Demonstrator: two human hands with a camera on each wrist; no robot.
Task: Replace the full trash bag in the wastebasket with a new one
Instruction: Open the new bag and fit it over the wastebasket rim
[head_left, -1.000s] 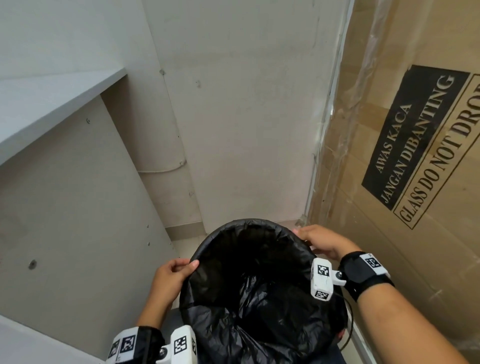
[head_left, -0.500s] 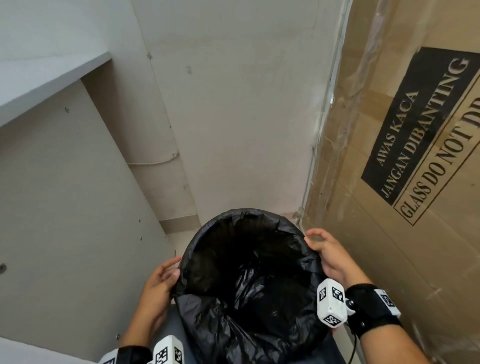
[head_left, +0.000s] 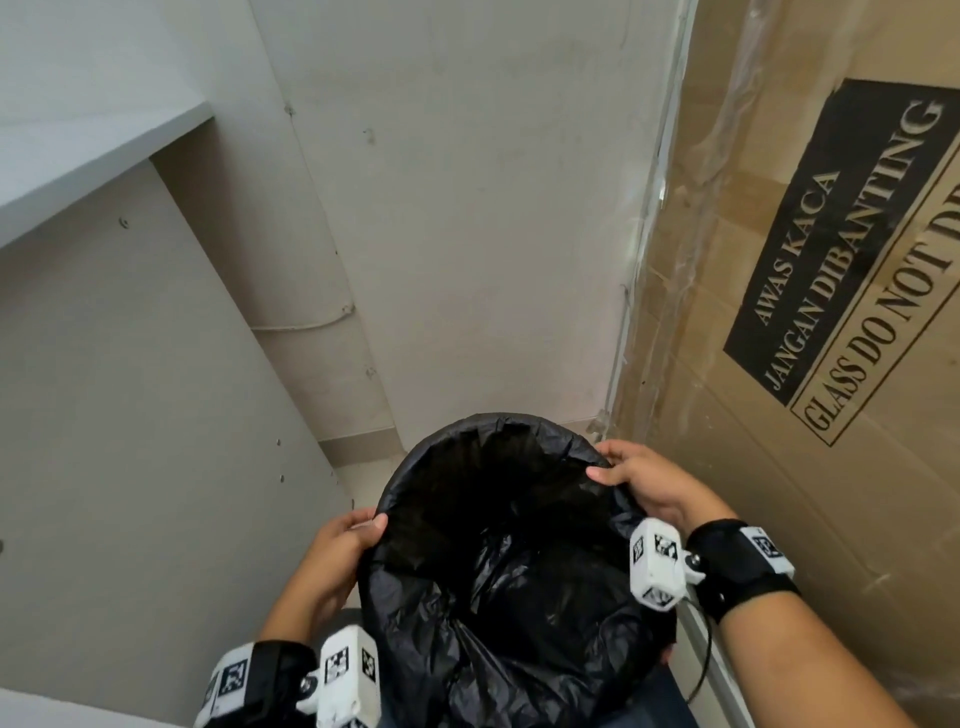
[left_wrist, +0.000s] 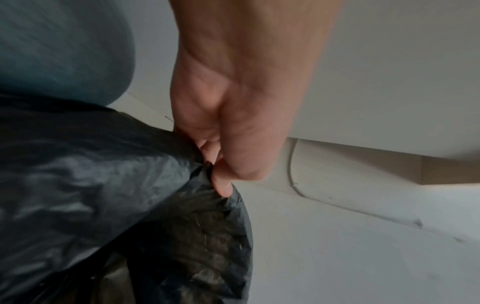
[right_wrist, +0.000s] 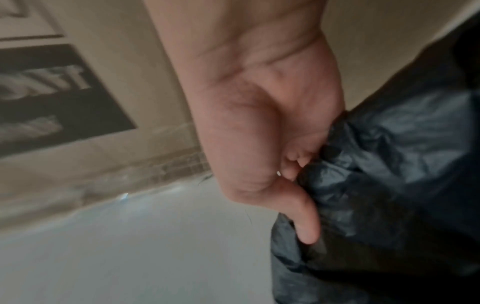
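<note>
Black trash bag (head_left: 511, 561) sits low centre in the head view, its mouth spread wide over the wastebasket, which the plastic hides entirely. My left hand (head_left: 332, 558) has its grip pinched on the bag's edge at 9 o'clock of the opening, thumb inside. My right hand (head_left: 652, 486) has its grip curled on the edge at 2 o'clock; the right wrist view shows plastic bunched under the fingers.

Surroundings: a large cardboard box (head_left: 810, 322) stands tight against the bag at 3 o'clock, just behind my right hand, wrapped partly in clear film. Printed label reads "AWAS KACA", "JANGAN DIBANTING", "GLASS DO NOT D…", the rest cut off. Pale wall panel (head_left: 140, 415) closes in at 9 o'clock, with a white shelf (head_left: 78, 156) above it. Back wall (head_left: 467, 208) at 12 o'clock.
</note>
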